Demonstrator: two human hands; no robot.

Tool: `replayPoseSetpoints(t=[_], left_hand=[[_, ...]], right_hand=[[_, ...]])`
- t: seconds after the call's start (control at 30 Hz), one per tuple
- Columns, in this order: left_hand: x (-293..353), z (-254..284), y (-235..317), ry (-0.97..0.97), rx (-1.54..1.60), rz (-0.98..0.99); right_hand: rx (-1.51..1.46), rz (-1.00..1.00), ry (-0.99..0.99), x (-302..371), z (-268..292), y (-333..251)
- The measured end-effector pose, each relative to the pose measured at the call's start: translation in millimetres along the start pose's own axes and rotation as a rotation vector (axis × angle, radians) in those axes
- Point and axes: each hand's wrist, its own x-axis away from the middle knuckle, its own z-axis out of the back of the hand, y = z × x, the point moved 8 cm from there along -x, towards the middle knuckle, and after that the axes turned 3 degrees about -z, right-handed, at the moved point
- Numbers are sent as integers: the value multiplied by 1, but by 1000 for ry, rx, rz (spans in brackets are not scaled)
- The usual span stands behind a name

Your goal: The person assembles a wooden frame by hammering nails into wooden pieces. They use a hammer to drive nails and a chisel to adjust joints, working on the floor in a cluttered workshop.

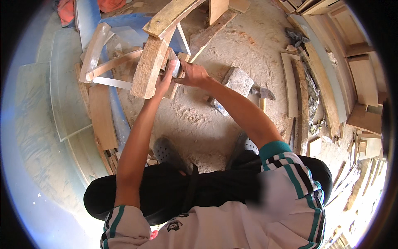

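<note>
My left hand point(166, 79) is closed against a small block with a pale grey face point(176, 68), right beside a thick rough wooden beam point(150, 68). From the other side my right hand point(194, 74) grips the same block, fingers bent around it. The fingers hide much of the block, so its exact kind cannot be made out. Another wooden beam point(174, 16) rests on the thick beam's upper end. Behind my left hand, short wood pieces stand partly covered by the beam.
A rough stone block point(234, 87) lies right of my hands, with a hammer point(265, 93) by it. A curved wooden piece point(94, 52) and glass sheets point(66, 95) are at left. Long planks point(319, 79) and wooden panels point(352, 33) line the right side.
</note>
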Motion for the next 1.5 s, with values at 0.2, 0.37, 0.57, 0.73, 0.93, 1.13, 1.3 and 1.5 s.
replayPoseSetpoints(t=[0.2,0.37,0.57,0.73,0.93,1.13,1.3,1.5], left_hand=[[109,23,46,-611,-785,-223],[79,65,150,-627,-670,-497],[-82,38,122,-380,-780,115],[-72,2,101,-616,-117,322],[-80,-3,107,-523,-17,363],[-82,-3,100,-591,-2,247],[-88,-8,112,-631,78,247],[-89,-5,105,-581,96,72]], right_hand=[[-81,24,40,-4,-9,7],[-51,10,92,-2,-2,12],[-20,1,-3,-1,4,3],[-79,-15,-38,1,3,-1],[-199,-17,-18,2,-11,13],[-229,-87,76,31,28,3],[-56,-672,663,139,86,108],[37,-1749,497,293,30,198]])
